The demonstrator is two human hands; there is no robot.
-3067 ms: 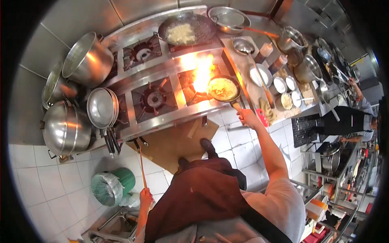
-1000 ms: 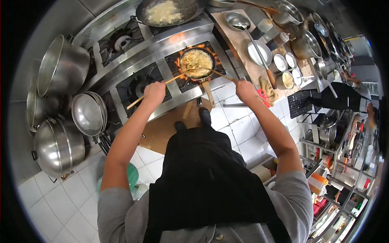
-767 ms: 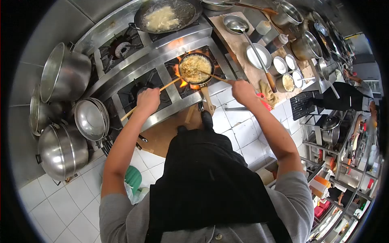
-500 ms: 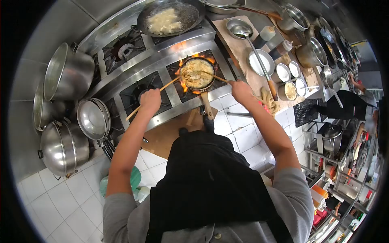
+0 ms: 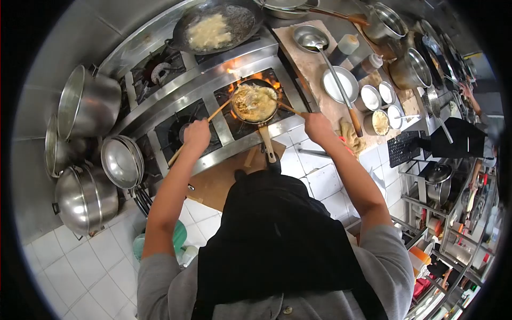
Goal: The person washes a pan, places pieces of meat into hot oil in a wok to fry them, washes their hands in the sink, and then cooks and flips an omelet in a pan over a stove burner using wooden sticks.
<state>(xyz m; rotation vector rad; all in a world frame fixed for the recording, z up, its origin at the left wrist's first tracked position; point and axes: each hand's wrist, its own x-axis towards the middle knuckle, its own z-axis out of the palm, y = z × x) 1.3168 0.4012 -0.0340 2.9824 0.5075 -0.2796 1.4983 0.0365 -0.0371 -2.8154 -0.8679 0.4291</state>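
My left hand (image 5: 196, 133) is closed around a long wooden chopstick (image 5: 219, 110) that slants up to the left edge of a small frying pan (image 5: 266, 141). From the other side, my right hand (image 5: 320, 129) grips a second wooden chopstick (image 5: 289, 109), its tip at the pan's right edge. Golden, egg-like food (image 5: 253, 103) fills the pan, paler and bunched toward the right half. Flames (image 5: 274, 84) rise around the pan on the burner. The pan's wooden handle points toward me, touched by neither hand.
A wok (image 5: 234, 37) with pale frying food sits at the back. On the right counter are a ladle (image 5: 341, 88), a white bowl (image 5: 332, 85), squeeze bottles (image 5: 368, 66) and small tubs (image 5: 380, 122). Large pots (image 5: 88, 101) stand left. Another person (image 5: 458, 138) is at far right.
The chopstick tips have moved apart toward opposite edges of the pan. The food looks paler and more bunched together. The whole view has shifted slightly.
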